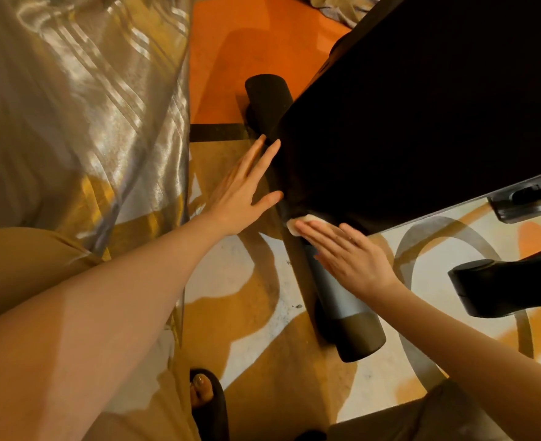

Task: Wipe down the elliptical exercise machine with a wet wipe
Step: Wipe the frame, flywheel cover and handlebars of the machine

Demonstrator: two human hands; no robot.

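Your left forearm fills the near foreground, running up to your left hand (243, 189), which lies flat with fingers straight and spread, its fingertips touching the black housing (406, 122) of the elliptical machine where it meets the floor bar. That hand's grip is apart; it clamps nothing and only steadies.

Your right hand (348, 253) also lies flat, fingers straight and together, pressing the wet wipe (298, 225) onto the stabilizer bar (333, 291), close under the lower edge of the housing. Only a pale corner of the wipe shows beyond your fingertips; the rest is hidden under them.

The wipe looks thin, limp and damp, so it will likely bunch or roll if you drag it by one edge. Keep it under the flat of your fingers and push along the tube. The bar is round, stiff and smooth in its grey stretch, with a dull end cap (361, 338) nearest you, so the wipe may slide off the curve unless you wrap it partly around. The machine itself looks heavy and rigid and should not shift under your pressure. A black pedal (501, 284) juts in at the right, apart from your hands.

No container shows; a wipe pack, if there is one, is out of view. Beneath everything lies the patterned floor (256, 281), with shiny fabric (81, 106) at left.
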